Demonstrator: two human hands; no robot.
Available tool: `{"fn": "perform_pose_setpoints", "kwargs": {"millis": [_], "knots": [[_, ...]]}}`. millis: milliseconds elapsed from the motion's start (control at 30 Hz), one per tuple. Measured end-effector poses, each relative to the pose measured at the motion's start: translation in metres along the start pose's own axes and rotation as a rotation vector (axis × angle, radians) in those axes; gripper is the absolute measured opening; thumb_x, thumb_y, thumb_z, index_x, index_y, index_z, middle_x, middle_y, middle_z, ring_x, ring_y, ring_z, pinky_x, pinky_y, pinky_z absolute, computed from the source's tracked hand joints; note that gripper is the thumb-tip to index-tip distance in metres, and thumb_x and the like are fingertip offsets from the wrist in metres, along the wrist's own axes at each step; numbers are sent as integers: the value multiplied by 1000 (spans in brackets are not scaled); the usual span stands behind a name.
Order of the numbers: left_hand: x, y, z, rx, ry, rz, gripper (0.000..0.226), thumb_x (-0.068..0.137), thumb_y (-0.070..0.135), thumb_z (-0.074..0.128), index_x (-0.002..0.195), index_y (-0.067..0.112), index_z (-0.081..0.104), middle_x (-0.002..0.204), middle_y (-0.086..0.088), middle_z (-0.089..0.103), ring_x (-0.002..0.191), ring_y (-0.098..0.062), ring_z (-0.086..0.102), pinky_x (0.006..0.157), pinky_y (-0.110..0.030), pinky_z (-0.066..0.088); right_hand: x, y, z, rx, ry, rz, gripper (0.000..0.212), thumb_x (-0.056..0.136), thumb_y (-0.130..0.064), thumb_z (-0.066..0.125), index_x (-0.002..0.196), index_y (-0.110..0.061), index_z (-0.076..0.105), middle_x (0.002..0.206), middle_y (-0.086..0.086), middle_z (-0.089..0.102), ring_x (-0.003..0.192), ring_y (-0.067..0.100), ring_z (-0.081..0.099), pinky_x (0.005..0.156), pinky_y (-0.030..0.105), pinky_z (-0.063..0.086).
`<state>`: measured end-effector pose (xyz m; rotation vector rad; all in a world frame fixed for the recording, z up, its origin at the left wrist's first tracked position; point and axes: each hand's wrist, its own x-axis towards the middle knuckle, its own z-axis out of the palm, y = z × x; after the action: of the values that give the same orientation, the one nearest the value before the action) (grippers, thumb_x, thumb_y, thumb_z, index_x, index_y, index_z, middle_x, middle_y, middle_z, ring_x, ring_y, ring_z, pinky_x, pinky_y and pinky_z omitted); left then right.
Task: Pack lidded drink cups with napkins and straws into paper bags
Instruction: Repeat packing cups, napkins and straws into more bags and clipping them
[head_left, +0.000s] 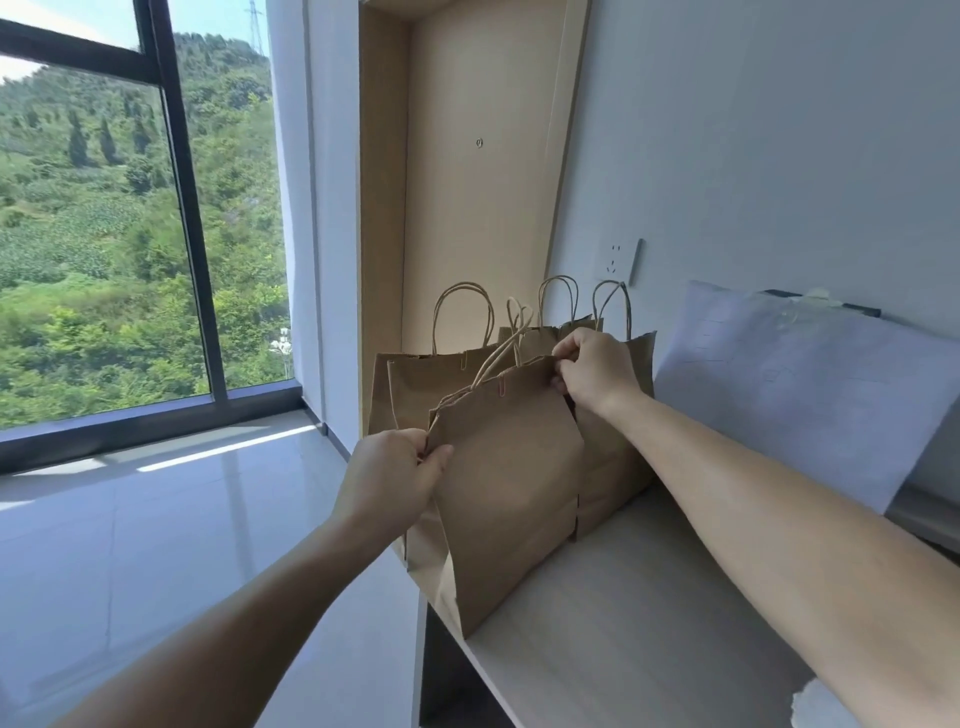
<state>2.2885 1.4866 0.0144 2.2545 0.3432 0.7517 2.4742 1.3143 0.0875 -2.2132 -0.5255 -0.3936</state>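
Left hand (395, 475) pinches the near top corner of the flat brown kraft-paper bag with twisted handles (511, 483); right hand (592, 371) pinches the far corner. The bag stands on the pale wooden shelf (623, 623), against other brown bags (431, 384). Looks like bag-fetching; next, pulling the mouth open. No cups visible.

Matt brown paper bags (511, 483) are standing on a smooth pale tabletop (639, 623); the glossy tiled floor (156, 519) is reflecting light.
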Motion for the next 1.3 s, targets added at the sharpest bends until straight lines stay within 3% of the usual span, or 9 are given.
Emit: {"fn": "perform_pose_setpoints", "kwargs": {"millis": [367, 500, 567, 633, 733, 800, 900, 1000, 1300], "knots": [[13, 0, 13, 68, -14, 40, 36, 94, 32, 59, 73, 5, 69, 65, -8, 66, 71, -28, 62, 67, -41, 53, -5, 4, -7, -60, 20, -9, 20, 90, -5, 57, 82, -23, 61, 94, 2, 71, 90, 22, 69, 88, 38, 55], [16, -2, 12, 50, -15, 35, 29, 93, 33, 59, 84, 8, 72, 72, -5, 69, 76, -26, 64, 71, -43, 54, -14, 6, -8, -72, 17, -32, 21, 89, -7, 60, 97, -26, 62, 97, -6, 67, 94, 16, 65, 78, 17, 46], [15, 1, 12, 53, 43, 69, 22, 88, 32, 63, 96, 12, 69, 85, -1, 69, 81, -24, 64, 72, -41, 54, -22, 9, -9, -74, 28, -44, 24, 90, -11, 60, 109, -25, 63, 106, -6, 69, 95, 10, 63, 71, 8, 38], [14, 3, 14, 109, 130, 128, 46, 84, 33, 67, 126, 20, 55, 118, 0, 61, 105, -25, 58, 83, -39, 52, -32, 12, -14, -93, 32, -67, 29, 91, -15, 61, 119, -21, 62, 115, -4, 68, 100, 5, 60, 75, 7, 36], [12, 11, 21, 226, 295, 285, 86, 80, 35, 70, 151, 24, 23, 152, -2, 30, 143, -26, 20, 117, -46, 19, -55, 20, -27, -193, -41, -106, 38, 92, -22, 64, 129, -17, 57, 131, -1, 61, 116, 13, 58, 96, 25, 44], [5, 22, 30, 322, 306, 366, 90, 79, 36, 69, 153, 22, 19, 159, -4, 16, 150, -23, 0, 119, -43, -6, -74, 28, -39, -283, -125, -86, 45, 92, -28, 63, 135, -18, 53, 139, 1, 54, 125, 18, 52, 103, 32, 41], [-18, 43, 50, 416, 167, 434, 85, 83, 43, 62, 154, 22, 19, 164, -3, 5, 150, -22, -15, 118, -42, -16, -106, 43, -65, -383, -251, -6, 57, 92, -38, 63, 143, -21, 45, 149, 0, 42, 134, 19, 43, 107, 35, 36], [-41, 72, 71, 462, -31, 426, 78, 88, 50, 53, 154, 23, 22, 165, -3, 2, 150, -24, -17, 120, -50, -6, -138, 58, -101, -424, -297, 64, 65, 91, -43, 63, 147, -21, 39, 153, 0, 36, 139, 19, 37, 114, 39, 33], [-143, 214, 132, 411, -306, 497, 74, 91, 59, 44, 154, 24, 25, 164, -3, 11, 151, -26, -5, 119, -52, 6, -271, 105, -264, -475, -129, 214, 67, 89, -49, 62, 146, -19, 42, 153, 2, 37, 138, 21, 39, 111, 34, 32]]}}
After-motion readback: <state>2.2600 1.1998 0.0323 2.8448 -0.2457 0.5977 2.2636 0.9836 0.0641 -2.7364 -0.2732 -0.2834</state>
